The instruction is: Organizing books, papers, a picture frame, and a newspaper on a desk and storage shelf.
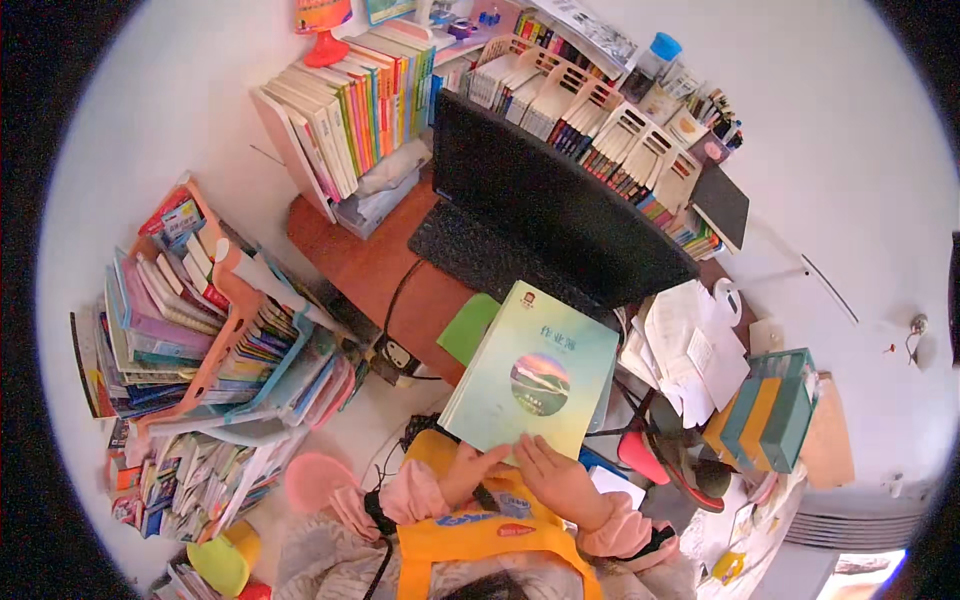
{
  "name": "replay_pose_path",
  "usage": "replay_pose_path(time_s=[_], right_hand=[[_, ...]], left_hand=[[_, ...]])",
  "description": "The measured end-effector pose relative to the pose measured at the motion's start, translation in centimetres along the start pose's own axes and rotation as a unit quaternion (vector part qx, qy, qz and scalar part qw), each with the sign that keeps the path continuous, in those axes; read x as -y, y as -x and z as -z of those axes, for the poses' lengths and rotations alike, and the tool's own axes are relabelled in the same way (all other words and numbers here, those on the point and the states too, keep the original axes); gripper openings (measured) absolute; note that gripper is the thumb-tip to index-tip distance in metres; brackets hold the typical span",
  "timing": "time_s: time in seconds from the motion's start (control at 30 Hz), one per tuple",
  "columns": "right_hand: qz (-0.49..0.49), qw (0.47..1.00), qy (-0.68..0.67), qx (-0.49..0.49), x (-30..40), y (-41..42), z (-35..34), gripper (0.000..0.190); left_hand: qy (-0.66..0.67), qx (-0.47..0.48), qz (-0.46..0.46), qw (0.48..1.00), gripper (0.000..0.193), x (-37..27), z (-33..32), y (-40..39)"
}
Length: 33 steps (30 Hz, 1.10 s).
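Note:
A thin stack of exercise books (480, 397) is tilted in front of me, below the monitor. The top cover is pale green and yellow, with printed writing and a round landscape picture. My left hand (471, 471) grips the lower edge of the stack, its thumb over the cover. Flat on the cover's lower part lie the fingers of my right hand (559, 480); whether this hand also grips the edge is hidden. Under the stack's left side, a bright green sheet or booklet (466, 330) shows on the reddish-brown desk (341, 232).
A black monitor (555, 195) stands behind the books, before file holders (570, 97) full of books. Loose papers (686, 345) and a green-and-yellow box (765, 412) are at right. At left are a crowded book rack (225, 322), a black cable (394, 307) and a pink bin (322, 480).

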State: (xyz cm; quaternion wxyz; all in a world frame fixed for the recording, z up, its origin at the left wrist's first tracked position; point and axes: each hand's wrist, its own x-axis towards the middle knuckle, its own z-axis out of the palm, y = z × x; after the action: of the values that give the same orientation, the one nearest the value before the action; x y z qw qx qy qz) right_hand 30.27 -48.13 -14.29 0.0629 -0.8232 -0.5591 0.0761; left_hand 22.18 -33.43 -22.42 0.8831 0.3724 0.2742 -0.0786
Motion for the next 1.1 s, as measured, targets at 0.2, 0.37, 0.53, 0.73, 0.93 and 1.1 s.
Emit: replay_pose_path(time_s=[0.2,0.37,0.53,0.73,0.93,1.1], right_hand=[[0.030,0.997,-0.063,-0.014,-2.5,1.2,-0.5,0.043],[0.032,0.941,-0.311,-0.132,-4.8,0.6,-0.7,0.030],[-0.126,0.856,-0.501,-0.032,-7.2,0.4,-1.1,0.023],[-0.240,0.733,-0.637,0.004,-9.7,0.4,-1.1,0.024],[-0.313,0.638,-0.704,0.001,-10.9,0.0,-1.6,0.023],[-0.316,0.601,-0.734,0.017,-11.9,0.1,-1.9,0.023]], left_hand=[[0.272,0.199,0.052,0.940,0.066,-2.8,3.9,-1.3],[0.317,0.252,0.094,0.909,0.095,-4.9,3.1,-1.8],[0.341,0.243,0.135,0.898,0.090,-3.0,2.9,-2.8],[0.207,0.239,-0.014,0.949,0.073,-4.3,0.3,-2.7],[0.377,0.207,0.059,0.901,0.076,-4.2,0.2,-2.9],[0.392,0.221,0.072,0.890,0.070,-3.9,0.9,-2.8]])
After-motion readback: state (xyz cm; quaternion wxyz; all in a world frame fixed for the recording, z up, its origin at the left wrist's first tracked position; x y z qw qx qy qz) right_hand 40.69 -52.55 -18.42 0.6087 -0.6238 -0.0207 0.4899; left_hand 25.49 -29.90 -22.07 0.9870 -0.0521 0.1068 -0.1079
